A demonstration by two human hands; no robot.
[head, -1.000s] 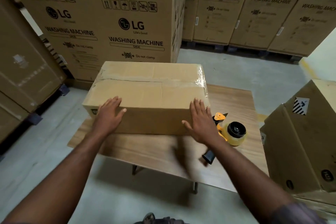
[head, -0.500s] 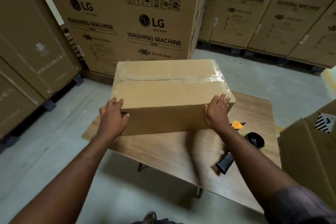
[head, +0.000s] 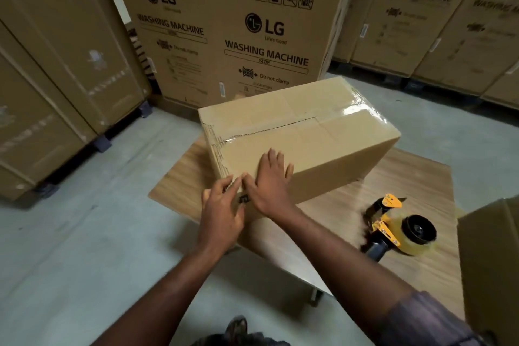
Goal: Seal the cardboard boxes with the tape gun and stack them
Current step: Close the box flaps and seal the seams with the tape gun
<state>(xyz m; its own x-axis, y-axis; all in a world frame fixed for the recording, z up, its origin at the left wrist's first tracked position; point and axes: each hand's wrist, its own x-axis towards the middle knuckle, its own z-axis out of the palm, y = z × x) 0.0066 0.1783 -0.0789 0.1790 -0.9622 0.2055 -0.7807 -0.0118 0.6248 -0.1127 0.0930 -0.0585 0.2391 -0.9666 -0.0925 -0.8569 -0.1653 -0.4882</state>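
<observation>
A brown cardboard box (head: 309, 132) sits turned at an angle on a small wooden table (head: 407, 182); clear tape runs along its top seam and down its ends. Both hands meet at the box's near left corner. My left hand (head: 222, 211) lies with straight fingers against the corner's side face. My right hand (head: 271, 185) presses flat on the top edge beside it. A yellow and black tape gun (head: 398, 227) with a roll of clear tape lies on the table to the right, untouched.
Tall washing machine cartons (head: 238, 28) stand close behind the table and along the left (head: 56, 64) and back right. Another cardboard box (head: 491, 261) stands at the right edge next to the table. Grey concrete floor (head: 70, 247) surrounds the table.
The box has been turned so its left corner points toward me. Both hands left the box's two ends and came together at that corner. The tape gun has not moved.
</observation>
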